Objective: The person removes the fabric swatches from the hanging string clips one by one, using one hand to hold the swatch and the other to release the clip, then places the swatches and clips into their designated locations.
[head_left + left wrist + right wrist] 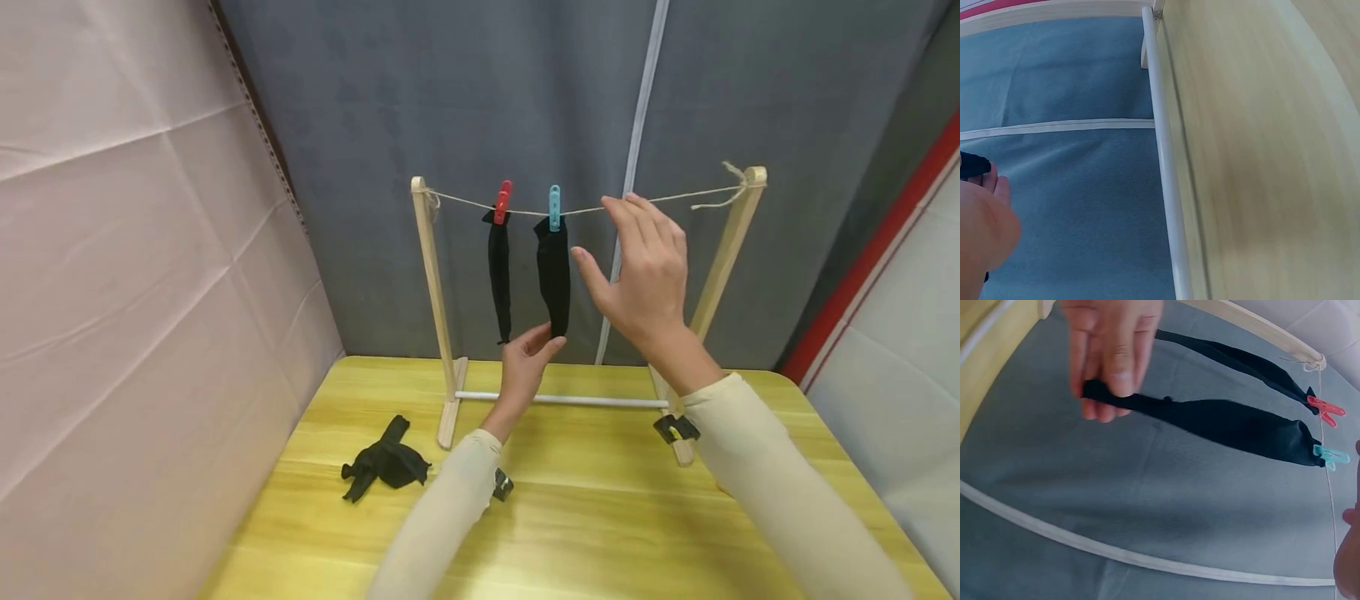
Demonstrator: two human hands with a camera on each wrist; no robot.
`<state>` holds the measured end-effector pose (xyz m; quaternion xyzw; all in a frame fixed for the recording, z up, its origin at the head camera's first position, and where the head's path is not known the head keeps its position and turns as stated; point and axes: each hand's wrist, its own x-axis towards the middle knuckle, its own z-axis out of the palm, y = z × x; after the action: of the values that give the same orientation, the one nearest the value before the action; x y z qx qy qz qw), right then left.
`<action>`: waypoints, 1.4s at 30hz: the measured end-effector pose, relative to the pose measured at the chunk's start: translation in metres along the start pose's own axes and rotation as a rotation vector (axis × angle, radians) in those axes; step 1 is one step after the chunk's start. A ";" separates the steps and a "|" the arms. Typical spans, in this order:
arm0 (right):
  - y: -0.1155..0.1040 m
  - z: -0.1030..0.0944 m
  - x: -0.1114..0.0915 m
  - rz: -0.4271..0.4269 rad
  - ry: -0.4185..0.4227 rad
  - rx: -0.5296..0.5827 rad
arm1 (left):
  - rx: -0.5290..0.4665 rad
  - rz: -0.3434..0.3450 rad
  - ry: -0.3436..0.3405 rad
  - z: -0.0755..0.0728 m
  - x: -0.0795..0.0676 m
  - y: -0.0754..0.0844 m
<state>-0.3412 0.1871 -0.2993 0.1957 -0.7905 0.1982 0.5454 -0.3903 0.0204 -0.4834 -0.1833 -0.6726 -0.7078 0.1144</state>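
Two thin black socks hang from a string line. A red clothespin (502, 202) grips the left sock (499, 275), and a light blue clothespin (554, 208) grips the top of the right sock (553, 279). My left hand (522, 367) pinches that right sock's lower end between thumb and fingers; the right wrist view shows this pinch closely, with the sock (1229, 428) stretched toward its clothespin. Beside the blue clothespin, just right of it, my right hand (645, 267) is raised near the string with fingers extended, holding nothing.
The string (675, 197) runs between two wooden posts (433, 283) joined low down by a white rod (585, 401). On the yellow wood-grain table (585, 533) lies a crumpled black cloth pile (386, 461), left of the stand. A grey curtain (360, 167) hangs behind.
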 end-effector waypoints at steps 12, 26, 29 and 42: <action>-0.019 0.018 0.034 0.047 -0.134 -0.049 | 0.006 0.010 0.060 0.001 -0.001 -0.006; -0.029 0.024 0.061 0.167 -0.294 -0.015 | 0.024 -0.004 0.104 -0.005 0.000 -0.010; -0.025 0.021 0.063 0.169 -0.280 0.036 | 0.006 0.008 0.120 -0.005 0.001 -0.010; -0.015 0.019 0.066 0.126 -0.168 0.252 | -0.061 0.038 0.134 0.002 -0.001 -0.002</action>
<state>-0.3702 0.1581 -0.2426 0.2284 -0.8129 0.3128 0.4350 -0.3900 0.0220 -0.4861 -0.1519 -0.6380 -0.7362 0.1670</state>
